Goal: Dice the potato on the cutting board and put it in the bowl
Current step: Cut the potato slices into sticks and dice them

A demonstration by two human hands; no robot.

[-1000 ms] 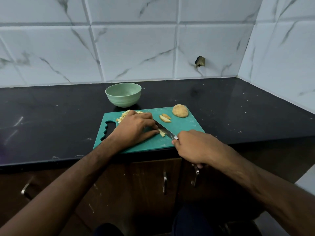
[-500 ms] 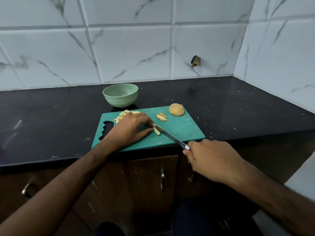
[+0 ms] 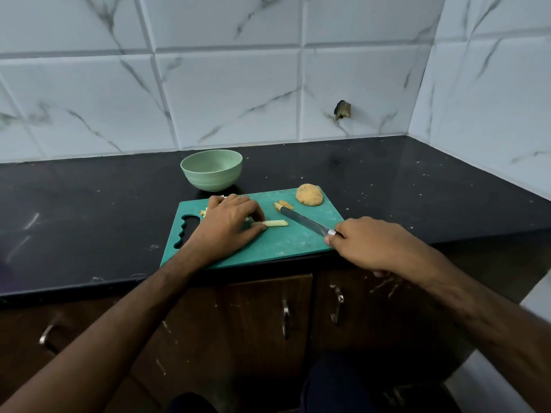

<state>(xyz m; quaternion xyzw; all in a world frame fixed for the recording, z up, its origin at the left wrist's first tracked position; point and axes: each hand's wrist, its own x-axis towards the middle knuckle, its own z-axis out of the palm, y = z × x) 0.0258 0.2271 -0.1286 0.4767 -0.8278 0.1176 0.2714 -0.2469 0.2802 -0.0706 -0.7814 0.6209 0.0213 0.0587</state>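
A teal cutting board (image 3: 286, 242) lies at the counter's front edge. My left hand (image 3: 229, 223) rests on it and pinches the near end of a pale potato strip (image 3: 275, 223). Diced bits (image 3: 203, 212) peek out behind that hand. My right hand (image 3: 372, 245) grips the handle of a knife (image 3: 304, 221), whose blade points up-left, apart from the strip, its tip by two small potato wedges (image 3: 283, 205). A rounded potato half (image 3: 309, 194) sits at the board's far right corner. The pale green bowl (image 3: 211, 169) stands just behind the board; no potato shows inside it.
The black counter (image 3: 89, 210) stretches left and right of the board, with white marble tiles behind and on the right wall. Brown cabinet doors with metal handles (image 3: 285, 318) sit below the counter edge.
The knife has pulled away from my left hand's fingers and swung right toward the wedges. A potato strip now lies exposed beside my left fingertips. The camera has tilted slightly.
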